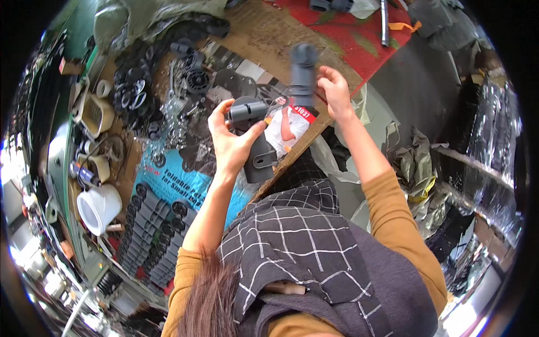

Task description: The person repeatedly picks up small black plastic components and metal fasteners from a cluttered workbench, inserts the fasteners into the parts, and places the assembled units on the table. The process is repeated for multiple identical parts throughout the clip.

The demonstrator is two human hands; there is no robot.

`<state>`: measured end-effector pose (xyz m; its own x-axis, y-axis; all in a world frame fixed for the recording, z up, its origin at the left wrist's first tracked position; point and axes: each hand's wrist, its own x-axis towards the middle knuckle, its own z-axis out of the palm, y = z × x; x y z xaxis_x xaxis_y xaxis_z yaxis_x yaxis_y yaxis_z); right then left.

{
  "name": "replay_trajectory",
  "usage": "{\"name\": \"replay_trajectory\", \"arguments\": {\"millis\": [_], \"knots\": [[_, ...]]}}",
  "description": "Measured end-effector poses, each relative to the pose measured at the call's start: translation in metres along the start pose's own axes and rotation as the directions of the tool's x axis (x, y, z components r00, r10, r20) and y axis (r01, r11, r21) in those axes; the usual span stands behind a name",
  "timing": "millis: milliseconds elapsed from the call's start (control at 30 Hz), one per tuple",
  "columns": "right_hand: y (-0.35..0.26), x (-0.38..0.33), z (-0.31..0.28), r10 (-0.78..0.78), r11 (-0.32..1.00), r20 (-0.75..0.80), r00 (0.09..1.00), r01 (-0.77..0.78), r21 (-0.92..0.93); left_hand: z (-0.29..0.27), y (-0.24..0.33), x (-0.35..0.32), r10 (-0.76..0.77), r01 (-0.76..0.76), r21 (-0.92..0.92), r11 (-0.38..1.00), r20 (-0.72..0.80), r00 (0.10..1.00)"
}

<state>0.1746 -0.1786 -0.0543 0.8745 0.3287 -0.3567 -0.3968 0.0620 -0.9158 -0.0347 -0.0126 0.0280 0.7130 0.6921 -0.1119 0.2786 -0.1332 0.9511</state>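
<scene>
My left hand (231,145) is closed around a dark grey plastic part (249,110) with a rounded top, thumb on its near side and fingers on its far side. Below the thumb, a flat grey piece with a slotted tab (261,161) extends toward the table edge; whether it is joined to the part above, I cannot tell. To the right, my right hand (337,94) pinches the side of a second grey plastic part (303,76), long with a round knob at its upper end. This one is smeared by motion, and a gap separates it from the left-hand part.
Dark wheels and rings (137,92) lie heaped on the wooden table (255,31), beside small clear pieces (177,121). Rows of grey parts (143,230) stand at the lower left, near a white bucket (100,209). Crumpled plastic bags (412,163) lie at the right.
</scene>
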Motion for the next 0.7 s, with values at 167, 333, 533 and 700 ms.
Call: {"name": "replay_trajectory", "arguments": {"millis": [167, 333, 533, 700], "knots": [[0.015, -0.047, 0.018, -0.165, 0.743, 0.039, 0.986, 0.150, -0.652, 0.035, -0.019, 0.020, 0.002, -0.021, 0.237, 0.971, 0.079, 0.997], [0.022, -0.043, 0.059, -0.683, 0.357, 0.168, 0.710, 0.526, -0.772, 0.026, -0.039, 0.016, -0.182, 0.180, 0.029, 0.983, 0.081, 0.980], [-0.002, -0.026, 0.094, -0.199, 0.289, 0.451, 0.870, 0.492, -0.821, 0.008, -0.045, 0.005, -0.274, 0.272, -0.105, 0.957, -0.005, 0.962], [-0.010, -0.051, 0.051, 0.141, 0.767, 0.496, 0.857, -0.411, 0.492, 0.007, -0.033, -0.001, -0.291, 0.284, -0.185, 0.941, -0.009, 0.957]]}}
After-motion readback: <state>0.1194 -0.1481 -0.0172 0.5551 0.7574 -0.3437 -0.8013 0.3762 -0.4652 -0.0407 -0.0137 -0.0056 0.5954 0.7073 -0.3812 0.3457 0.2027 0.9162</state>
